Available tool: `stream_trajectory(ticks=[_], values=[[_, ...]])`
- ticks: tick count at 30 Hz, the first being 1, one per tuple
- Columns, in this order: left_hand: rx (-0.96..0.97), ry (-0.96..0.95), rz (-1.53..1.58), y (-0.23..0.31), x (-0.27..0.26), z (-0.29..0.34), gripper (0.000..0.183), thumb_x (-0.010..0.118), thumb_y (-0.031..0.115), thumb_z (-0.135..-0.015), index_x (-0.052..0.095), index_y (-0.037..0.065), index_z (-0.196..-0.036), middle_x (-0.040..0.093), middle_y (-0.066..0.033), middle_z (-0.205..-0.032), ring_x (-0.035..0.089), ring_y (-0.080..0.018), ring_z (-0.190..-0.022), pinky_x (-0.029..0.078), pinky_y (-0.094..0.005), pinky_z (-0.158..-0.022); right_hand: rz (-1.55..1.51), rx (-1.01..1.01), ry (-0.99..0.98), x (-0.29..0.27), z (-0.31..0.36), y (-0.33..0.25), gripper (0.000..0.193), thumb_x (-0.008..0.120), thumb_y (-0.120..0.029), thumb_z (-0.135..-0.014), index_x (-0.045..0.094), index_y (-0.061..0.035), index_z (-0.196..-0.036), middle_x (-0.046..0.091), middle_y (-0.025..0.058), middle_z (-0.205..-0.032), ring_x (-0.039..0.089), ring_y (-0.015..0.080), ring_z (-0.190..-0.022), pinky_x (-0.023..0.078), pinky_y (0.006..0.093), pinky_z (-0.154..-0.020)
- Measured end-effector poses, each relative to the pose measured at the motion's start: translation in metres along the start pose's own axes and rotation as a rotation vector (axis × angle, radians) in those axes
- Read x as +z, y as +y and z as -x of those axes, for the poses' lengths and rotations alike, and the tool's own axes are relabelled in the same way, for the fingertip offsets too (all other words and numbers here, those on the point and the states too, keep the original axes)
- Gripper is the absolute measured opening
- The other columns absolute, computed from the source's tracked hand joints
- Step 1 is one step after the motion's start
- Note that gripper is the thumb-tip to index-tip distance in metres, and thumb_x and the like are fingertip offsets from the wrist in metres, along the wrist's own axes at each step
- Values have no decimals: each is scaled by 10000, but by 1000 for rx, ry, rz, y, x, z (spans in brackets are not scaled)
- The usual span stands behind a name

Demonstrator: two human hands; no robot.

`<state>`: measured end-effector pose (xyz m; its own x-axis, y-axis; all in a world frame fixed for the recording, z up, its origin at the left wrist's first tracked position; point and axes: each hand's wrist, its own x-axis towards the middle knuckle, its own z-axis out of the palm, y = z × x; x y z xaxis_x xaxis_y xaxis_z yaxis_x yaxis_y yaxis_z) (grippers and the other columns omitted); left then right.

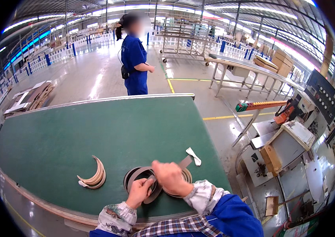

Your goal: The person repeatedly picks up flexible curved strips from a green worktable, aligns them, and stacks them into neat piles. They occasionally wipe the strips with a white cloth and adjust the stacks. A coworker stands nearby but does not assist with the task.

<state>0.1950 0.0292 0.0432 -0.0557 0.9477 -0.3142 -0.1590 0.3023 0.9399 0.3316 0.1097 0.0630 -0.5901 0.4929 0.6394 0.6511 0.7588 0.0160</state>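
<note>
A dark grey coil of flat banding strip (130,176) stands on the green table close in front of me. My left hand (138,192) pinches the grey strip at the coil's near right side. My right hand (170,177) is closed round the same strip, and a flat end of it sticks out past the knuckles to the upper right. Partly beneath my right hand lies a beige roll of strip (189,176). Farther left, a loose, curved bundle of beige strips (97,177) rests on the table. A crumpled white scrap (194,156) lies beyond my right hand.
The green tabletop (108,126) spreads ahead and left. A person in blue (135,65) stands past its far edge. Machinery with a control panel (324,94) is at the right. Behind are a roller conveyor (254,68), metal racks and stacked boards (29,96).
</note>
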Motion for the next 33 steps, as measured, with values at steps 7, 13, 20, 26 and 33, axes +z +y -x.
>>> stream_trajectory(ticks=[7,13,20,26,33], values=[[-12,-40,206,10,-10,-6,261,535,264,-908,491,67,-743,459,-11,-504,354,-74,-356,265,-211,-335,-162,-15,139,68,-17,77,107,604,-180,-828,539,-107,-872,534,22,-596,544,196,-543,417,317,-538],[-2,-125,323,5,-19,-8,156,538,199,-870,494,52,-840,506,-44,-565,421,-104,-395,338,-223,-382,-200,-217,139,145,1,95,131,619,-174,-811,551,-98,-892,540,18,-605,554,189,-603,425,316,-602],[52,-273,259,16,-15,-6,121,509,150,-911,518,31,-933,566,-55,-645,520,-116,-487,430,-226,-477,-587,274,156,96,3,73,148,546,-121,-872,537,-34,-992,647,81,-755,627,202,-652,488,297,-630],[132,-331,255,6,-8,0,203,515,203,-923,509,27,-1026,579,-69,-648,543,-143,-484,454,-242,-476,-828,305,-88,6,-16,-3,191,497,-116,-903,493,-7,-1060,649,136,-769,643,292,-665,500,339,-566],[156,-391,258,11,-6,6,226,496,246,-936,512,28,-996,578,-80,-643,559,-157,-521,465,-260,-507,-989,521,-160,-10,-18,-8,215,535,-162,-899,487,3,-1028,624,100,-751,616,194,-669,474,328,-576]])
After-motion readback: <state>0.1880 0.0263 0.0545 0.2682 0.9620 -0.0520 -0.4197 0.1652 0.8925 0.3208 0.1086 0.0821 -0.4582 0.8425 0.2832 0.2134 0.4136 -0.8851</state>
